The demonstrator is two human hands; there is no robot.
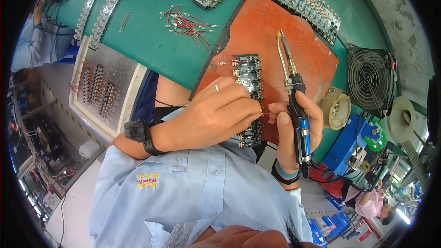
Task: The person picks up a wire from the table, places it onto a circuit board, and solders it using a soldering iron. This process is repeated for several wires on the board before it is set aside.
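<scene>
**Wire pinched at the board strip, iron parked upright**

Head view: your left hand [216,115] lies across the lower part of a strip of small dark circuit boards [249,96], which runs down the middle of the orange work mat [271,32]. The fingers are closed in a narrow pinch on a thin red wire [263,114], whose bare end pokes out toward your other hand; the weight of the palm looks to be what pins the strip flat to the mat. Your right hand [291,131] is wrapped around the black and blue handle of a soldering iron [294,96], held nearly upright with the tip pointing away from you and well clear of the boards, so the hot end touches nothing while the wire is being placed. Its thumb sits just beside the wire end, close to your left fingertips

A second red lead [226,63] sticks out from the top of the strip. On the green table [151,46] beyond the mat lies a loose scatter of cut red wires [186,23], near enough to pick from. Rows of populated boards [298,0] line the far edge of the mat, and a white tray [98,87] to your left holds more of them. A coil of solder [334,108] rests just beside your right hand, with a small fan [370,80] behind it
</scene>
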